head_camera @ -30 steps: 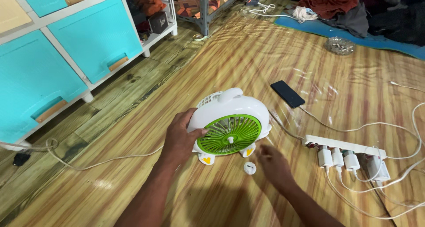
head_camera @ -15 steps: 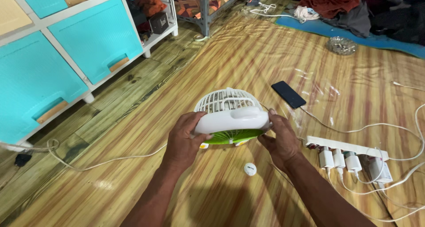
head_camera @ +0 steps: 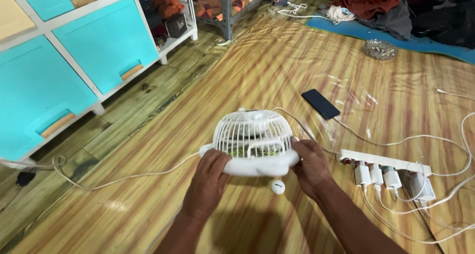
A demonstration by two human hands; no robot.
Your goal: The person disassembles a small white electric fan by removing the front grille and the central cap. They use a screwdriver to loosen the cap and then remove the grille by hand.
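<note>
your fingers (head_camera: 221, 161) on the left hand (head_camera: 210, 177) are curled round the near left edge of the small white fan (head_camera: 255, 140), and the right hand (head_camera: 309, 165) clamps the opposite edge, thumb on top, so both hands are closed on its white housing. the fan sits low over the wood-patterned floor (head_camera: 257, 61), tilted so the white wire grille (head_camera: 253, 130) faces up and away from you, with a sliver of green showing through the bars; i cannot tell whether its underside touches the floor

judging by that, you are mid-way through turning the fan over to get at another face of it. the next move calls for a steady two-handed hold while you settle it, and care not to set it down on the small round white cap (head_camera: 278, 187) lying just beside your right wrist. mind too the thin white cable (head_camera: 133, 176) trailing off to the left

further out on the right lie a white power strip (head_camera: 381, 162) with chargers plugged in and a black phone (head_camera: 321, 104); the turquoise drawer unit (head_camera: 74, 51) stands well apart on the left
</note>
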